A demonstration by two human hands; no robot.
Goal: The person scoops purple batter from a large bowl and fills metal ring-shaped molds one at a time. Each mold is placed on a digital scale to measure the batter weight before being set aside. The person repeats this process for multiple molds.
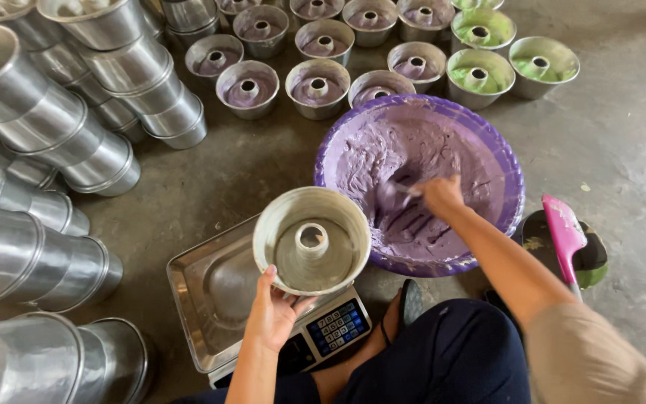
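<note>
My left hand (272,310) grips the near rim of an empty metal tube pan (312,239), holding it tilted above a kitchen scale (211,299) with a steel tray. My right hand (440,194) reaches into a large purple basin (504,161) of purple batter and holds a utensil (398,196) that is coated in batter and partly buried in it.
Stacks of empty metal pans (46,127) lie on their sides at the left. Several pans filled with purple batter (318,88) and three with green batter (480,75) stand at the back. A pink spatula (564,236) rests on a dark dish at the right, on the concrete floor.
</note>
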